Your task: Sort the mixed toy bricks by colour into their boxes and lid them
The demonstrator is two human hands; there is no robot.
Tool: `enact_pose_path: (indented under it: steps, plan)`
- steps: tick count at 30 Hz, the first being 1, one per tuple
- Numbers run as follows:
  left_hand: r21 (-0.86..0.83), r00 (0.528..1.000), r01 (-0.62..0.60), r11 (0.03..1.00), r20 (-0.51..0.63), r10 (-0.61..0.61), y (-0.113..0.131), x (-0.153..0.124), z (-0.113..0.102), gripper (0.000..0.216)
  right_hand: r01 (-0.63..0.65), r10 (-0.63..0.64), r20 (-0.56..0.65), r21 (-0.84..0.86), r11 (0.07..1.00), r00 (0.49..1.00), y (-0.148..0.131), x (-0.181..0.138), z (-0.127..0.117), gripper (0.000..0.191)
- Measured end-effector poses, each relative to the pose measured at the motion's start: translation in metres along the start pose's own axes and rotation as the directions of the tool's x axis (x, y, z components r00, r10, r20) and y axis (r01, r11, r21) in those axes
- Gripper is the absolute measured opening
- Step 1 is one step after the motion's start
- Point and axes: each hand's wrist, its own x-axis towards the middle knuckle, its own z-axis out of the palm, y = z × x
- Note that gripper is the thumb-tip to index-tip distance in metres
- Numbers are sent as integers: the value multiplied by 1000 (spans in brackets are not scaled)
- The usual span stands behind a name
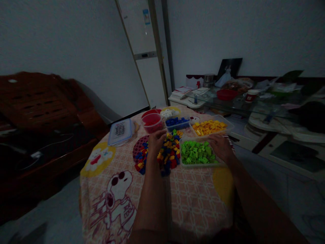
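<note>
Mixed toy bricks (167,154) in red, blue, yellow and green lie in a loose pile on the table. My left hand (155,142) is over the pile's left part, its fingers drawn together at the tips; anything between them is too small and dark to make out. A clear tray (200,165) holds green bricks (196,152). Across that tray's far right corner reaches my right hand (221,147), fingers stretched leftward, with no brick visible in them. Just beyond it is a clear tray of yellow bricks (209,127).
Behind the pile stand a tub of blue bricks (176,122), a round tub with red pieces (151,122) and a container of white pieces (169,113). A lidded box (122,132) lies at the left. The patterned tablecloth (193,200) covers the table; a cluttered glass-topped cabinet (238,105) stands behind.
</note>
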Motion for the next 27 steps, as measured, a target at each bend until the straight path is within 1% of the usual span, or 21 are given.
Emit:
enact_pose_path:
  steps: [1,3,5,6,7,9,10,12,14,16,17,19,21,22,25,27]
  plan:
    - [51,997,14,999,-70,-10,-7,1,-9,31,-2,2,7,4,1000,1000,0,0,0,26]
    - [140,988,52,989,-151,-31,-18,2,-21,27,-5,5,16,12,1000,1000,0,0,0,26]
    - [216,986,61,974,-167,-25,-25,2,-23,24,-5,5,15,15,1000,1000,1,1,1,26]
    - [251,989,53,966,-146,-16,-26,2,-21,24,-3,3,12,15,1000,1000,2,1,1,26]
    - [288,994,42,957,-108,-11,-26,1,-18,24,-1,1,9,15,1000,1000,3,1,1,26]
    - [376,999,18,926,23,-29,-21,-1,-9,25,5,-5,7,14,1000,1000,4,1,1,27]
    - [422,994,0,906,102,-48,-18,-2,-4,26,7,-7,8,14,1000,1000,5,0,1,26]
    - [482,967,-49,875,242,-80,-10,-4,4,27,7,-8,10,14,1000,1000,5,0,1,26]
    - [457,937,-97,884,341,-73,-4,-5,8,29,3,-4,13,13,1000,1000,5,0,1,26]
    - [373,925,-119,920,379,-34,0,-5,8,32,-3,3,16,9,1000,1000,5,0,1,27]
    - [329,928,-120,937,372,-12,0,-4,5,32,-6,6,16,8,1000,1000,6,0,1,27]
    - [280,953,-94,955,302,5,-2,-3,-6,30,-8,8,15,9,1000,1000,6,0,1,27]
    - [302,978,-28,953,206,-37,-7,-3,-22,24,-4,4,17,11,1000,1000,6,0,1,27]
    - [332,982,14,943,173,-75,-10,-3,-30,20,-2,1,21,12,1000,1000,5,0,1,27]
    - [433,971,70,899,175,-161,-16,-5,-47,13,-1,1,25,13,1000,1000,4,0,1,26]
    - [479,965,81,874,182,-190,-16,-7,-47,11,-5,4,22,11,1000,1000,3,0,1,26]
